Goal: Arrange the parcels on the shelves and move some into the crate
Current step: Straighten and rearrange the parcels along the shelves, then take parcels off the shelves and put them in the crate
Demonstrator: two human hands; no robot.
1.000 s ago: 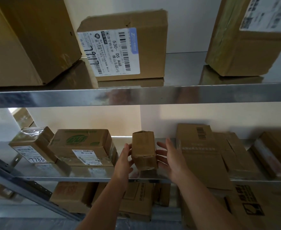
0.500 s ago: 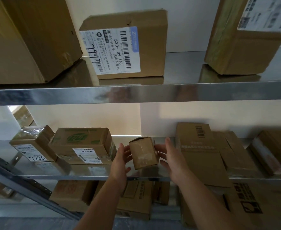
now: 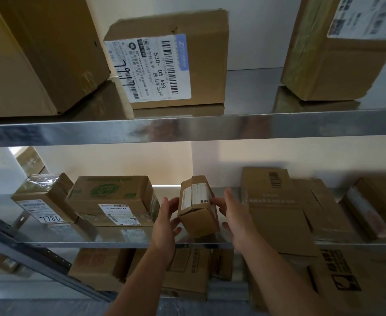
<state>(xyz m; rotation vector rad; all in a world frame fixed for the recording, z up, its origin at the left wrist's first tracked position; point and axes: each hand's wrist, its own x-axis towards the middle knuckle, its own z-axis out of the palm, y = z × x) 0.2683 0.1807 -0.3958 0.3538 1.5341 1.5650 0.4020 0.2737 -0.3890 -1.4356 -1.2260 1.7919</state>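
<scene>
Cardboard small parcel [image 3: 197,208], tilted, gripped between left hand [image 3: 165,221] and right hand [image 3: 235,215] over middle shelf [image 3: 119,238]. I count three parcels [image 3: 171,62] on top shelf [image 3: 256,126], two parcels [image 3: 112,199] just left of the held one.

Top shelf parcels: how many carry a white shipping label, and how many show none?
With a white label: 2, the middle parcel and the right parcel
No label showing: 1, the large left parcel
Total: 3
</scene>
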